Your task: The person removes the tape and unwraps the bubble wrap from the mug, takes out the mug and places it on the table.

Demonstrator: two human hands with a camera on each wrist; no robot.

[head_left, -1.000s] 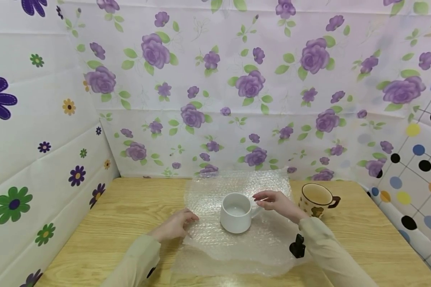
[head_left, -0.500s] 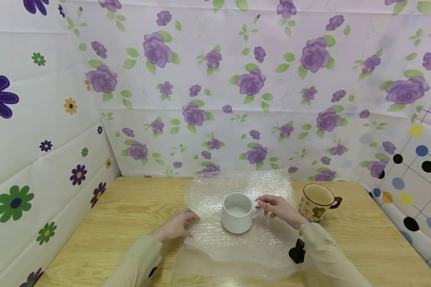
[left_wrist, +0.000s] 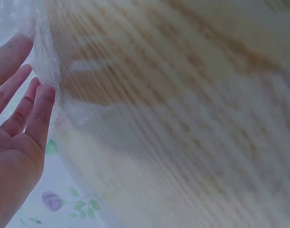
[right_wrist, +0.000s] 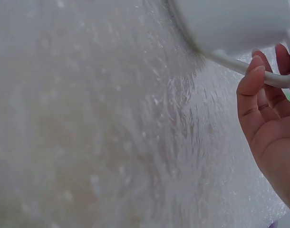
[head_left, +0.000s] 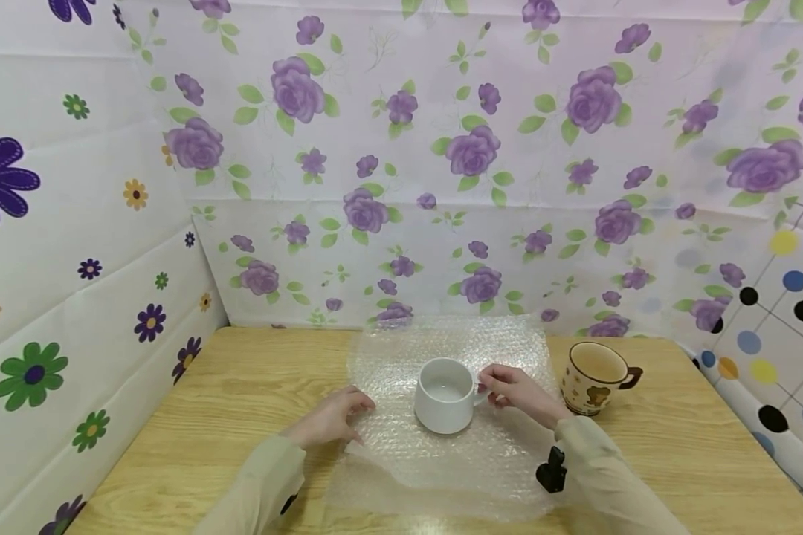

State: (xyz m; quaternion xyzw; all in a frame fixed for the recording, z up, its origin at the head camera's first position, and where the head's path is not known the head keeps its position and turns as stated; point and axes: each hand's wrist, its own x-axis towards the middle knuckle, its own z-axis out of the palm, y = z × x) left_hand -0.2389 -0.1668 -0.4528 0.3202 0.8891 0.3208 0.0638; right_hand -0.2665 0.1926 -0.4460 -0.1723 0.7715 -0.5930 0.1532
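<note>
A plain white mug [head_left: 444, 401] stands upright on a sheet of bubble wrap [head_left: 401, 475], its handle pointing right. My right hand [head_left: 518, 394] holds that handle; in the right wrist view the thumb and curled fingers [right_wrist: 252, 83] are around the handle [right_wrist: 280, 80]. At the left edge of the bubble wrap rests my left hand [head_left: 331, 417], palm down, with loosely bent fingers. Seen from the left wrist, its fingertips [left_wrist: 46, 90] touch the rim of the wrap [left_wrist: 43, 57] and grip nothing.
A cream mug [head_left: 592, 379] with a brown handle and a bear print stands right of the wrap, close behind my right wrist. The wooden table [head_left: 194, 416] is enclosed by patterned cloth at the back [head_left: 428, 260] and both sides.
My right hand's fingers have come in from beside the handle and taken hold of it. The white mug and my left hand stay in place, while the head view shifts slightly.
</note>
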